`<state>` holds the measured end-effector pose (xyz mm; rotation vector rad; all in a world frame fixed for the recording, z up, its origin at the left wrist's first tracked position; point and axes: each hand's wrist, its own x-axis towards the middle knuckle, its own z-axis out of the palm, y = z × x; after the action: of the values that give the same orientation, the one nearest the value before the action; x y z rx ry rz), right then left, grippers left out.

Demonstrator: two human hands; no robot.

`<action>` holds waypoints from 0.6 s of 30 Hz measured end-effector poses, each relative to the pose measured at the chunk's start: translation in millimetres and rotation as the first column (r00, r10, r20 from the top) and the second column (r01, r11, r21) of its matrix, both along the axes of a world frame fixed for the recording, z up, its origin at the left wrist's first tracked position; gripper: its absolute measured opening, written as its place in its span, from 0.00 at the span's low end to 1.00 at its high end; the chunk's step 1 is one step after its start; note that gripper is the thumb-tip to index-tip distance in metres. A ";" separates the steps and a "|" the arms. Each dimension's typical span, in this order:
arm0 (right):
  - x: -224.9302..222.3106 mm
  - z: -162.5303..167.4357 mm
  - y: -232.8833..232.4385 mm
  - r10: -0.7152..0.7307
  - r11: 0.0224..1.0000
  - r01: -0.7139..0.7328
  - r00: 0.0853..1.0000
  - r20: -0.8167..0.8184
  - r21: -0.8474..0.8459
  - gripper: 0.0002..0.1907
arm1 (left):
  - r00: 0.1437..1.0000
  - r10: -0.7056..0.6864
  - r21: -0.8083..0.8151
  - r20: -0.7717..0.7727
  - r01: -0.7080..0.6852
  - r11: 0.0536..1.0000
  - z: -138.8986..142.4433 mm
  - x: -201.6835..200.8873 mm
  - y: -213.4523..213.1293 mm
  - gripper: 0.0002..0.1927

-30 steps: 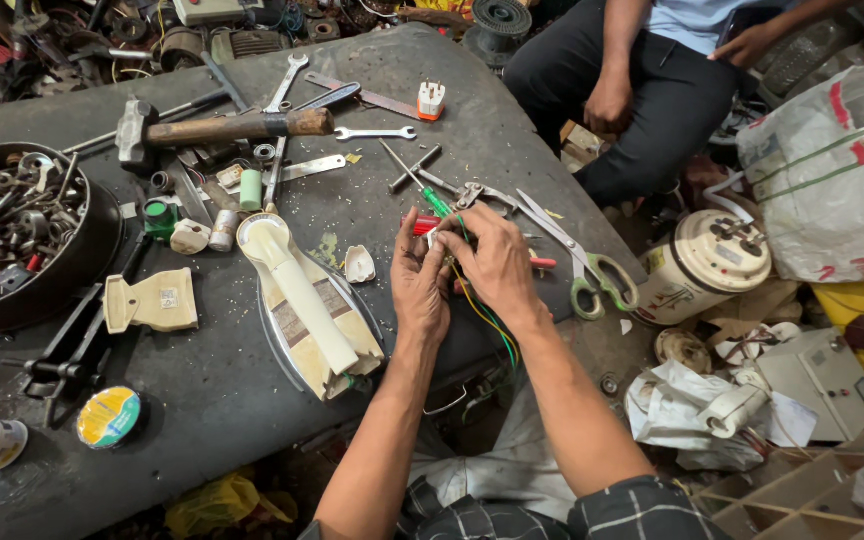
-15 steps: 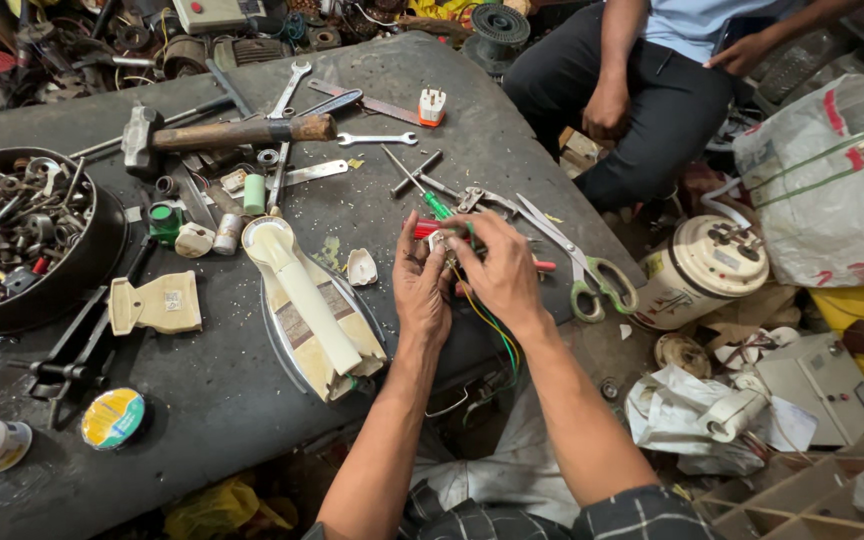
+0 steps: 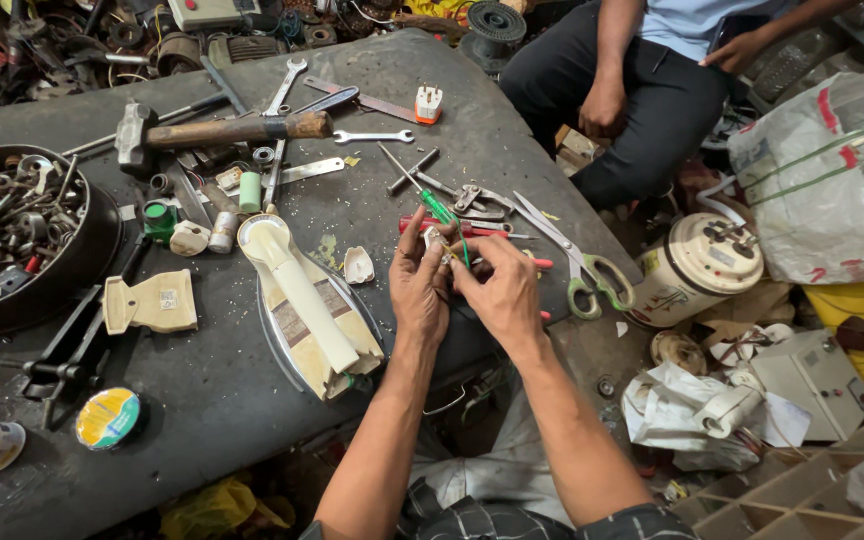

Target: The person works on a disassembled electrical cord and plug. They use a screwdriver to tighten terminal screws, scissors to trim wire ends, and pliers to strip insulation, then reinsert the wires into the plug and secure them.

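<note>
Head view: left hand [image 3: 420,290] and right hand [image 3: 500,292] are pinching a small part [image 3: 439,240] together, green wires [image 3: 464,250] trailing; scissors [image 3: 582,268] lying at three o'clock. Next move likely needs a fine fingertip grip.

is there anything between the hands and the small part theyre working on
Nothing visible. The left hand and right hand already meet on the small part, their fingers pinching it just above the dark table. The scissors lie off to the right, apart.

Left hand [image 3: 420,290] and right hand [image 3: 500,292] close together, fingertips pinched inward, forearms angled inward, bare
</note>
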<state>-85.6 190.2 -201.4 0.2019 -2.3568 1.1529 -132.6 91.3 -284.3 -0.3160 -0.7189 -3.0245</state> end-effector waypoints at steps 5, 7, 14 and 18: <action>-2.0 2.4 1.0 -0.041 0.997 0.040 0.999 -0.017 -0.059 0.10 | 0.999 -0.045 0.105 0.029 0.042 0.994 -2.0 -0.7 -2.2 0.23; -4.1 2.2 0.6 -0.054 0.998 0.052 0.997 -0.060 -0.033 0.10 | 0.999 -0.029 0.073 0.022 0.027 0.997 -2.2 -0.7 -1.6 0.22; -13.5 -2.0 -0.1 -0.089 0.985 0.093 0.996 0.028 -0.149 0.10 | 0.998 0.057 -0.002 -0.017 -0.057 0.998 1.4 0.6 -0.4 0.24; -15.5 -1.9 0.4 -0.101 0.980 0.115 0.991 0.092 -0.162 0.10 | 0.999 0.048 0.009 -0.020 -0.048 0.999 5.4 2.2 -0.6 0.25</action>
<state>-101.2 190.5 -203.2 -0.0328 -2.2960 1.3206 -130.4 90.7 -278.9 -0.3234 -0.7009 -2.9741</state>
